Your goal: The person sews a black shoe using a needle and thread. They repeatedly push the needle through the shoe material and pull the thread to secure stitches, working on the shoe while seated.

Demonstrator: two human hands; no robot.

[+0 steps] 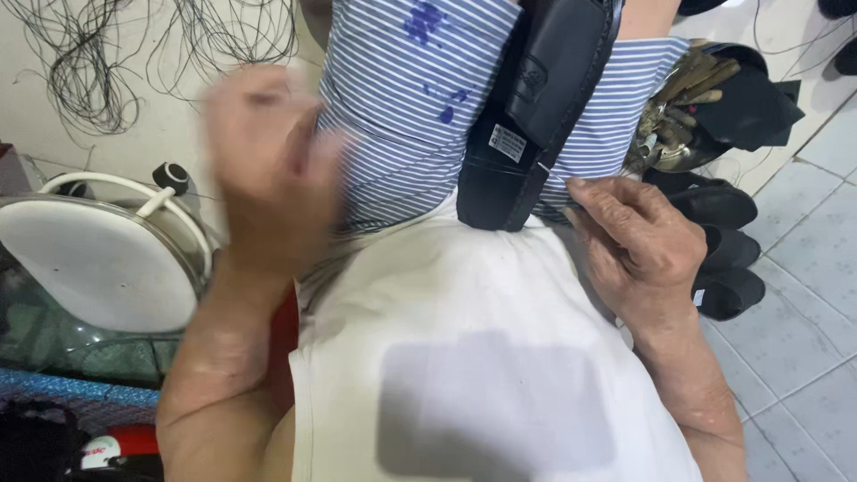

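Against a pale wall hung with tangled black wire (80,62), a white round lid (94,259) sits at left. Our left hand (268,170) is raised and blurred, its grip impossible to tell. The black shoe (527,125) lies on our striped lap; our right hand (638,245) pinches thread at its smooth sole, apparently mid-stitch, needing steady tension.

Top: you wear a white sleeveless shirt (464,303).
Legs: blue-and-white striped shorts (402,116), marked with blue ink stains.
Arms: bare; left hand (268,161) blurred, right hand (638,245) sharp, no sleeves.
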